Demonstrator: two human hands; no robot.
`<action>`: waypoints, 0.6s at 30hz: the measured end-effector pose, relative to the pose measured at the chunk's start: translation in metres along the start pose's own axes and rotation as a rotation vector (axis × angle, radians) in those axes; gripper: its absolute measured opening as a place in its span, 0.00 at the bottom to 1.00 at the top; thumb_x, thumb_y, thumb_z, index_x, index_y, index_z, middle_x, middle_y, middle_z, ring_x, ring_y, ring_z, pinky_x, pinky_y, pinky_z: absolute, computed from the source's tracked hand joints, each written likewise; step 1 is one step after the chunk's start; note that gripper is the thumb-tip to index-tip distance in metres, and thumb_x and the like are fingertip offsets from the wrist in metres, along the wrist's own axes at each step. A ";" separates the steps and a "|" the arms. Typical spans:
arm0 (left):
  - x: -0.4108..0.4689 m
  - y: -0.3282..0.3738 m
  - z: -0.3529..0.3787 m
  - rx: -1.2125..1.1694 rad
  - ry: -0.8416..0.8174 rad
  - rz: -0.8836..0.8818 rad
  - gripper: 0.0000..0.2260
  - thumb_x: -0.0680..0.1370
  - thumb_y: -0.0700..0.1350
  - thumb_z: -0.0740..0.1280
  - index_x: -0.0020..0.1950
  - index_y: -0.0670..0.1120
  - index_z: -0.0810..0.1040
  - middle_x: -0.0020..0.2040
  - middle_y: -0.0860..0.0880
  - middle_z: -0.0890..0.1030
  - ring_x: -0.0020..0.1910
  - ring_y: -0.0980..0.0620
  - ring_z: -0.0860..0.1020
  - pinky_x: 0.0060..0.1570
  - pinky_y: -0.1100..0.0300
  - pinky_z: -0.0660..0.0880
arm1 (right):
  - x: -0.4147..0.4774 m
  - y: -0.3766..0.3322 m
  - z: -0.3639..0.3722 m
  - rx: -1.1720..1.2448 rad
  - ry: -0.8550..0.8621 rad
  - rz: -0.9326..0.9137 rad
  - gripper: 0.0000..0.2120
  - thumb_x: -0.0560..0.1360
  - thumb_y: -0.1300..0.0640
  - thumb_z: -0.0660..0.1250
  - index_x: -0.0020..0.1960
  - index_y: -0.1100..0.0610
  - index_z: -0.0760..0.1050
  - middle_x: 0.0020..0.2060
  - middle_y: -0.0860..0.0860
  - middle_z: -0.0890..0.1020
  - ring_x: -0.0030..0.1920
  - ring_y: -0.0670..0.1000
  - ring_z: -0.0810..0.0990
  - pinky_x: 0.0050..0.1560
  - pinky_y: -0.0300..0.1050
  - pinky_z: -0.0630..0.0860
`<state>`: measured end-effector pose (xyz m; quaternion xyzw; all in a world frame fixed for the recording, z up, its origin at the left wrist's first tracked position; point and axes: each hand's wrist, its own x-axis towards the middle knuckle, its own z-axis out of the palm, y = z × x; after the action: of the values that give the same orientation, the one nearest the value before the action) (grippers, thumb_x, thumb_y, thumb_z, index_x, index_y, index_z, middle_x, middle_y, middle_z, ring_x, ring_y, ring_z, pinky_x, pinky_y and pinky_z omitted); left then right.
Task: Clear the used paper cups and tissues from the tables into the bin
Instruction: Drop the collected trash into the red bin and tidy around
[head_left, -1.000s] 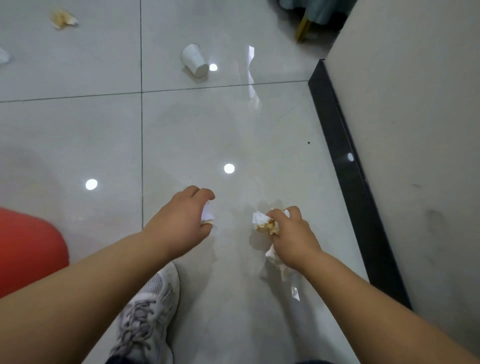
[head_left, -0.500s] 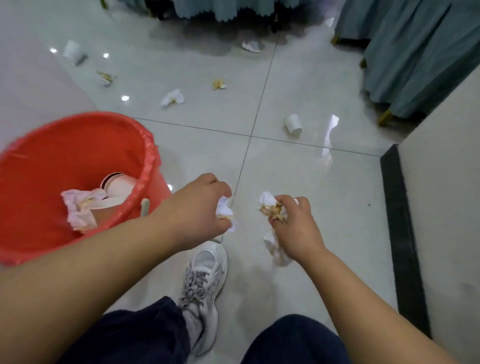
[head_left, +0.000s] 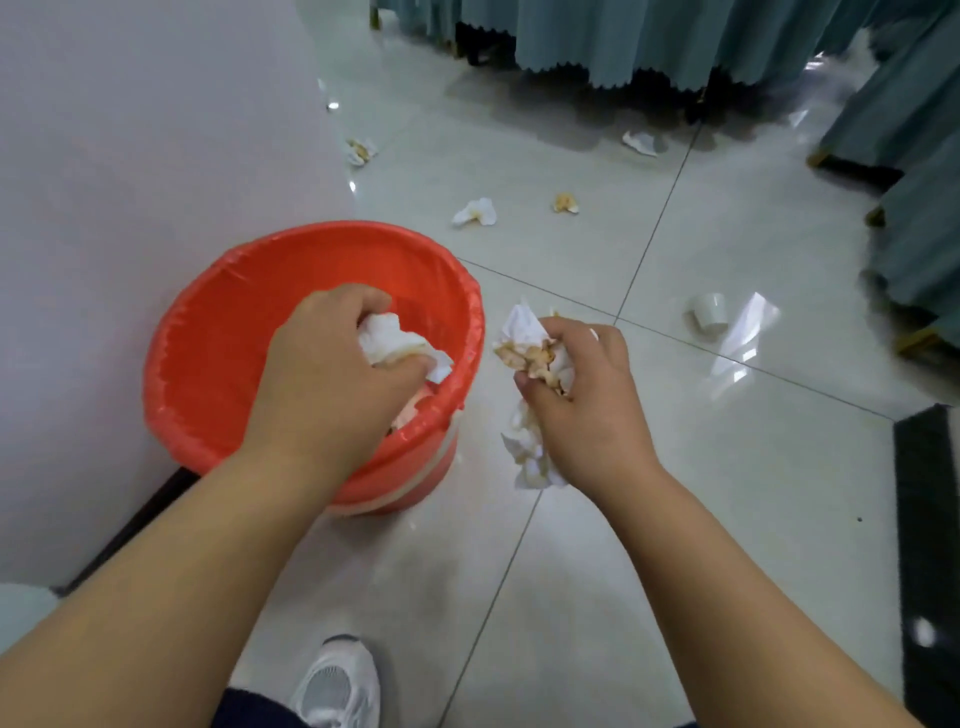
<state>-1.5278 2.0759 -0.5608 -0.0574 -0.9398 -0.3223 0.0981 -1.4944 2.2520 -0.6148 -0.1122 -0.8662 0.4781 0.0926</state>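
Two hands each grip a crumpled tissue. The left hand (head_left: 332, 364) has moved from beside the orange bin (head_left: 208, 291) to above its opening, fingers curled round a white tissue (head_left: 395, 340). The right hand (head_left: 587, 395) stays just right of the bin, fingers closed on a stained tissue (head_left: 530, 353). One paper cup (head_left: 709, 312) lies further right.

Left hand (head_left: 322, 384) over the bin (head_left: 311, 234) blocks most of its contents; just a pale scrap shows inside the near rim. White tissue (head_left: 389, 340) is half buried in its fingers. Stained tissue (head_left: 524, 332) likewise in right hand (head_left: 587, 405), just right of bin. Shoe (head_left: 337, 686), nearer than bin, is cut by bottom edge. Brownish scrap (head_left: 565, 202) beyond bin is too small to ID.
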 end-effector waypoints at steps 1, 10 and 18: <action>0.003 -0.011 -0.002 0.010 -0.003 -0.026 0.23 0.68 0.48 0.75 0.62 0.48 0.76 0.55 0.52 0.75 0.50 0.58 0.69 0.44 0.73 0.60 | 0.007 -0.010 0.009 -0.001 -0.005 -0.022 0.17 0.75 0.59 0.67 0.62 0.46 0.72 0.59 0.47 0.67 0.53 0.46 0.73 0.51 0.36 0.67; 0.026 -0.080 -0.011 0.148 -0.048 -0.306 0.31 0.70 0.50 0.74 0.71 0.52 0.67 0.67 0.48 0.72 0.66 0.42 0.64 0.62 0.54 0.62 | 0.064 -0.081 0.084 -0.118 -0.150 -0.203 0.27 0.75 0.54 0.68 0.71 0.43 0.64 0.67 0.51 0.64 0.63 0.53 0.72 0.60 0.46 0.72; 0.045 -0.092 -0.005 0.080 -0.050 -0.330 0.23 0.72 0.40 0.70 0.66 0.52 0.72 0.64 0.47 0.71 0.62 0.43 0.69 0.60 0.53 0.66 | 0.086 -0.072 0.117 -0.305 -0.334 -0.059 0.30 0.74 0.47 0.69 0.73 0.44 0.62 0.74 0.50 0.60 0.69 0.54 0.68 0.63 0.46 0.67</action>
<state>-1.5866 2.0023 -0.6020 0.0937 -0.9507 -0.2948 0.0227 -1.6152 2.1451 -0.6106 -0.0187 -0.9346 0.3508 -0.0562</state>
